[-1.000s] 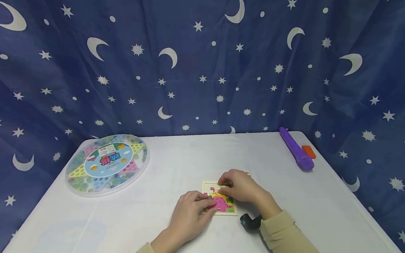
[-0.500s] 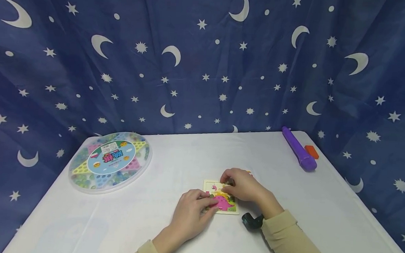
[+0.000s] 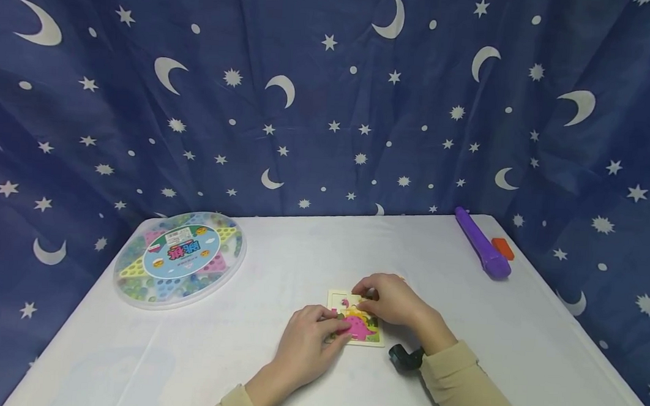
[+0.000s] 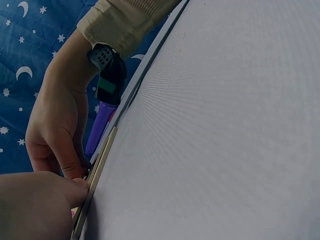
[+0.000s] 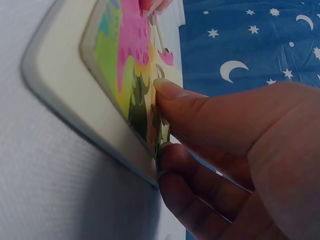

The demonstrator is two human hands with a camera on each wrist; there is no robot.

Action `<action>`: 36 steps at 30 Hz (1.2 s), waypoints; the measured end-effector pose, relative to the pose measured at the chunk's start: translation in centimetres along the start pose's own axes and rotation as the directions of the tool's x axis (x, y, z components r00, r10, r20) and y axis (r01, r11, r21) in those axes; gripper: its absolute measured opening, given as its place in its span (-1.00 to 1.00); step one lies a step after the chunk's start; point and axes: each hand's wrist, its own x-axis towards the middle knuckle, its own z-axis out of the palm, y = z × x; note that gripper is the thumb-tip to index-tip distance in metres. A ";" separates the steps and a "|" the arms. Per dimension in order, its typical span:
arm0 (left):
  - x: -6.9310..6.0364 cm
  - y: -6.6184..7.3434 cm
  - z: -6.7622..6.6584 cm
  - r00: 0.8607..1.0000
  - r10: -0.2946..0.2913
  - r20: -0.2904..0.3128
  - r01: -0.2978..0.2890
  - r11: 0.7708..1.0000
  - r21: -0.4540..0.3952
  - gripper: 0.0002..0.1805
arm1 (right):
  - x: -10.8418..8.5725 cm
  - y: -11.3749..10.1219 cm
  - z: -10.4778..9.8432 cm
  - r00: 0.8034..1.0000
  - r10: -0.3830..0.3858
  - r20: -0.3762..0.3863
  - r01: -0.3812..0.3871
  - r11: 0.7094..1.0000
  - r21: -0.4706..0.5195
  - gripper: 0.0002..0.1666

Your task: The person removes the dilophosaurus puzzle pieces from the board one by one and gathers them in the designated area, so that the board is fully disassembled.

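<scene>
A small jigsaw puzzle (image 3: 359, 327) with a pink dinosaur lies in a cream frame (image 3: 365, 344) on the white table. My left hand (image 3: 308, 343) rests on its left side, fingertips touching the pink dinosaur. My right hand (image 3: 391, 300) is at the upper right corner. In the right wrist view, the thumb and fingers of the right hand (image 5: 225, 130) pinch a puzzle piece (image 5: 164, 131) with dark green print, at the picture's edge. Part of that piece is hidden by the fingers. In the left wrist view the frame (image 4: 95, 182) shows edge-on beside both hands.
A round Chinese checkers board (image 3: 178, 260) under a clear cover lies at the back left. Towards the back right are a purple toy microphone (image 3: 483, 245) and an orange block (image 3: 503, 249). Something small and orange (image 3: 401, 278) shows partly behind the right hand. A starry blue curtain (image 3: 308, 104) hangs behind.
The head view has shifted slightly. Both hands stay at the puzzle, and the right hand's fingers have moved only a little at the upper right corner.
</scene>
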 end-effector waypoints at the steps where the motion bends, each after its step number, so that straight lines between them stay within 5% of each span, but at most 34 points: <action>1: 0.0 0.0 0.0 1.000 0.002 -0.003 -0.002 1.000 -0.001 -0.78 | 0.0 0.0 0.0 1.000 0.003 -0.001 -0.003 1.000 -0.003 -0.73; 36: 0.1 0.0 -0.1 0.999 0.027 -0.025 -0.026 1.000 0.014 -0.82 | -0.1 0.1 0.0 0.999 -0.045 0.013 0.045 0.997 0.060 -0.83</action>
